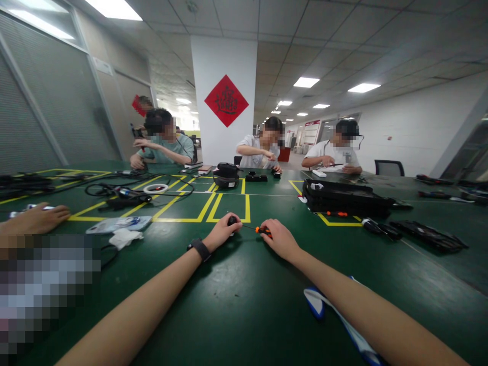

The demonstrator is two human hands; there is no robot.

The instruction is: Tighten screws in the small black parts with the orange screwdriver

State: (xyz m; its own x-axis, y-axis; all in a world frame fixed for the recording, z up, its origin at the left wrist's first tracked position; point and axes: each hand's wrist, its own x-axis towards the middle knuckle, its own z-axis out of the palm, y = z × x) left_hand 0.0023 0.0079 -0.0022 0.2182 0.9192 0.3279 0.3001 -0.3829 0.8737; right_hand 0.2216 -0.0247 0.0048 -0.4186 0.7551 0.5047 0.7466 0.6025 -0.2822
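Observation:
Near the middle of the green table (229, 325), my right hand (281, 239) is wrapped round the orange and black handle of a screwdriver (263, 232). Its thin shaft points left, toward my left hand (223, 231). That hand, with a dark band on the wrist, pinches a small black rounded part (232, 220), whose kind I cannot make out. The screwdriver's tip is at or close to this part; my left fingers partly hide the spot, so contact cannot be told.
Left lie a phone-like case (119, 224), a crumpled tissue (125, 238) and a co-worker's hand (41, 217). Black cases (346, 195) are stacked at the right. A blue and white item (315, 303) sits under my right forearm. Several people work across the table.

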